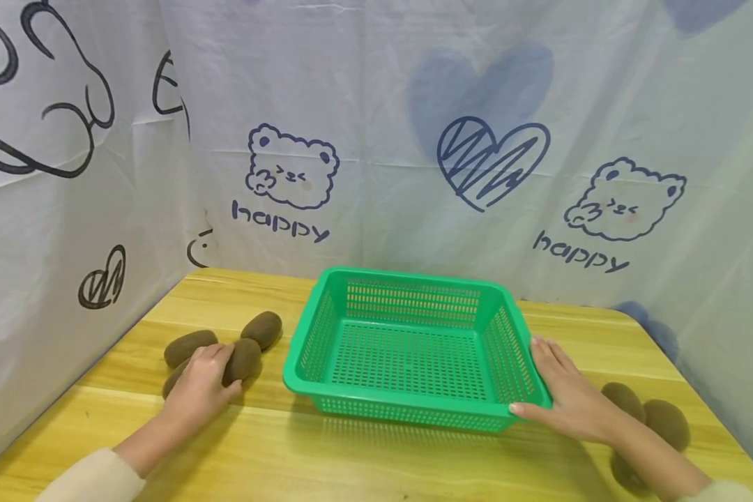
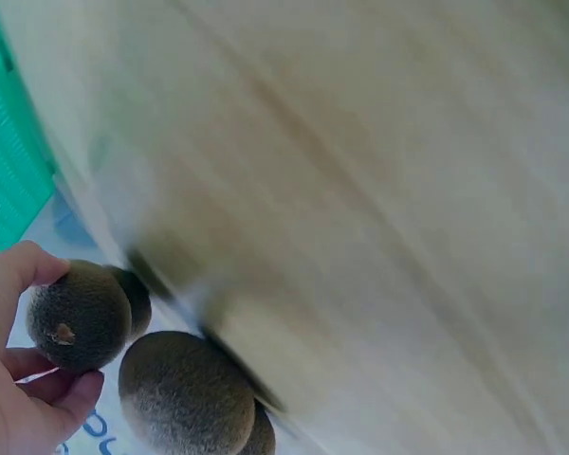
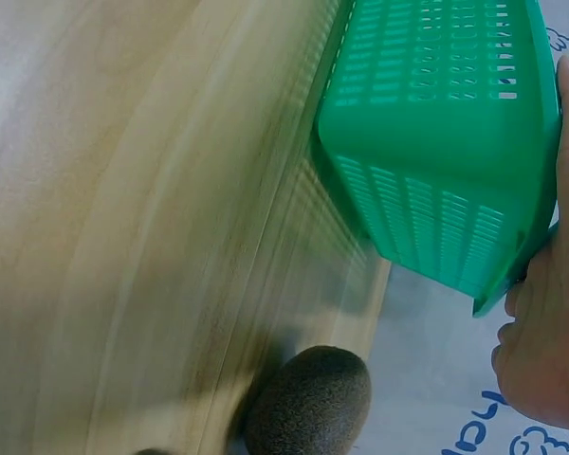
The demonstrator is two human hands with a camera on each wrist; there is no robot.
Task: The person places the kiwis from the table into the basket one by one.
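Observation:
At the left of the head view, my left hand [image 1: 201, 383] holds a brown kiwi [image 1: 245, 360]. The left wrist view shows thumb and fingers around that kiwi [image 2: 81, 318], which is close to the table. Other kiwis lie around this hand, one behind it [image 1: 262, 330] and one to its left [image 1: 188, 347]; another is partly hidden under it. A green plastic basket [image 1: 408, 394] with perforated sides stands mid-table with nothing inside. My right hand [image 1: 567, 394] grips its near right corner, thumb on the front rim and fingers along the right side.
Beside my right forearm lie several kiwis [image 1: 666, 424], partly covered by the arm. The wooden table [image 1: 351, 467] meets a printed white curtain [image 1: 376, 223] behind and at both sides.

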